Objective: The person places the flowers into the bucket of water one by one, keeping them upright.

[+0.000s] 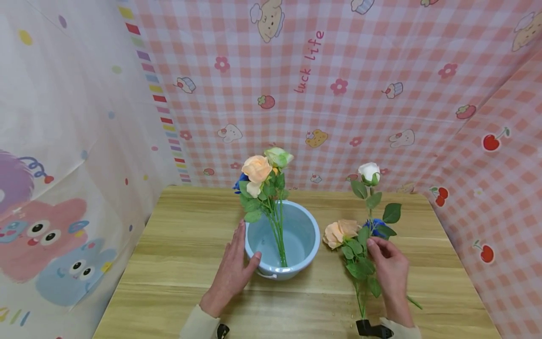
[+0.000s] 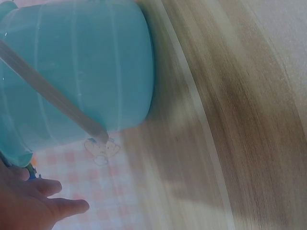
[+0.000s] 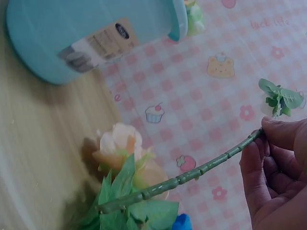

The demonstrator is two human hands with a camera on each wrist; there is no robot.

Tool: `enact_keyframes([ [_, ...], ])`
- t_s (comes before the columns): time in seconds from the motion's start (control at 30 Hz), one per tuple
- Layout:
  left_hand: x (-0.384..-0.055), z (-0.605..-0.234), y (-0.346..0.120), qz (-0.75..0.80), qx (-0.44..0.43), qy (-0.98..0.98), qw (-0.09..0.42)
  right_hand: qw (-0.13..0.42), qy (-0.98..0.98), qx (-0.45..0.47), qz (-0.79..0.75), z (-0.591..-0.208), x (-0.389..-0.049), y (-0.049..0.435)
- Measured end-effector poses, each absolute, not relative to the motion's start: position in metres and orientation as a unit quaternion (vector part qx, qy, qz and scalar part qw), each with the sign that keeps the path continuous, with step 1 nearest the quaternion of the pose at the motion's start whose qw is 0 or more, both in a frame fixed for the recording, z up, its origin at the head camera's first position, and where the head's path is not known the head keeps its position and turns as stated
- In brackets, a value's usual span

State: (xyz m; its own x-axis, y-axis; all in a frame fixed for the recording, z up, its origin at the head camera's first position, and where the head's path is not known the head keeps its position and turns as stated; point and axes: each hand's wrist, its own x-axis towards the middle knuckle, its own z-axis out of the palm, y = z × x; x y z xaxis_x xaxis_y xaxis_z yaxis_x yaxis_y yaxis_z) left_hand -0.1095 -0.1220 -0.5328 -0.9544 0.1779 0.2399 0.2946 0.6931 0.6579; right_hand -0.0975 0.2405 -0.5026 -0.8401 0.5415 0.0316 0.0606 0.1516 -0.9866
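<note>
A light blue bucket (image 1: 312, 235) stands mid-table, holding several artificial flowers that lean left, among them a peach rose (image 1: 256, 168) and a pale green bloom (image 1: 278, 157). Against its left rim rests my left hand (image 1: 230, 270), fingers straight. My right hand (image 1: 391, 266) pinches the stem (image 3: 182, 178) of a white rose (image 1: 370, 173) between thumb and fingers, bloom upward. In the right wrist view the lower stem slants over the flowers on the table. Below the white rose lie peach roses (image 1: 338, 233) and a blue flower (image 1: 376, 228), partly hidden by leaves.
The bucket's handle (image 2: 57, 96) hangs down its side. A paper label (image 3: 103, 43) is stuck on its wall. Behind the wooden table (image 1: 178, 245) hangs a pink checked cloth (image 1: 271, 70); a white patterned cloth (image 1: 76, 141) hangs at the left.
</note>
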Motion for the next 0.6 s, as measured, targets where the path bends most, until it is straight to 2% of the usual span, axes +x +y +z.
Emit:
enact_keyframes([
  [0.6,-0.109,-0.532,-0.122,-0.367,-0.122,-0.920,0.067,0.201,-0.719,-0.145,0.649,-0.476,-0.114,0.212],
])
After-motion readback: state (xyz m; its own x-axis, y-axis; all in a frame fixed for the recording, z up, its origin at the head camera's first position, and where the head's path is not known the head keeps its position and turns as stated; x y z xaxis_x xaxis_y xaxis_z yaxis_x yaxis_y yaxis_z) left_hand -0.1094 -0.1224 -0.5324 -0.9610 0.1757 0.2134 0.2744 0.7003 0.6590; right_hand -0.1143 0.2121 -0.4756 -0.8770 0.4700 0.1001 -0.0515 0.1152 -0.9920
